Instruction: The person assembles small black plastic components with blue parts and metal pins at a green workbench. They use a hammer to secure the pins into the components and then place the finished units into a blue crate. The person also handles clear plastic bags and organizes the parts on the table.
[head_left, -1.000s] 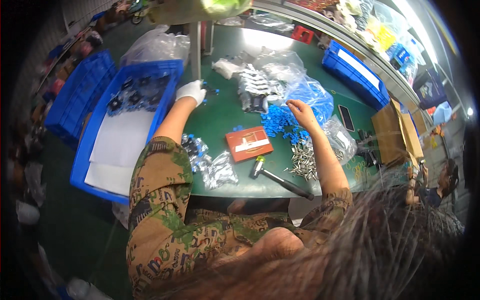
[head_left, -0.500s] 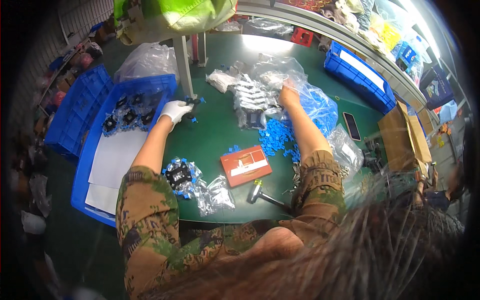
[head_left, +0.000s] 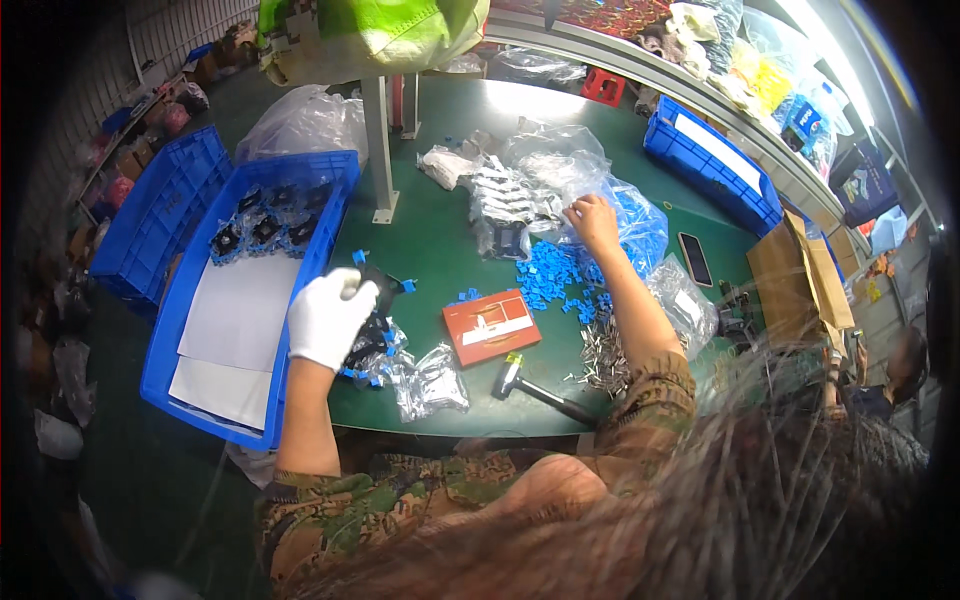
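My left hand [head_left: 332, 318], in a white glove, grips a black plastic bracket [head_left: 380, 288] with blue clips on its corners. It hovers over the near left part of the green table, above bagged brackets that it partly hides. My bare right hand [head_left: 596, 222] is closed, fingertips together, beside a clear plastic bag [head_left: 565, 170]; whatever it pinches is too small to make out. Below it lie a heap of small blue clips [head_left: 545, 275] and a blue plastic bag [head_left: 640, 225]. To its left is a stack of wrapped black parts [head_left: 500, 205].
A red box [head_left: 490, 326], a hammer [head_left: 540, 391], metal pins [head_left: 603, 360] and clear packets [head_left: 435, 382] lie near the front edge. At left stands a blue crate [head_left: 160, 385] with wrapped brackets and paper. A phone [head_left: 695, 260] and cardboard box [head_left: 800, 270] are at right.
My left hand has brought the black bracket nearer to me, away from the metal post. My right hand has drawn back from the clear bag toward me.
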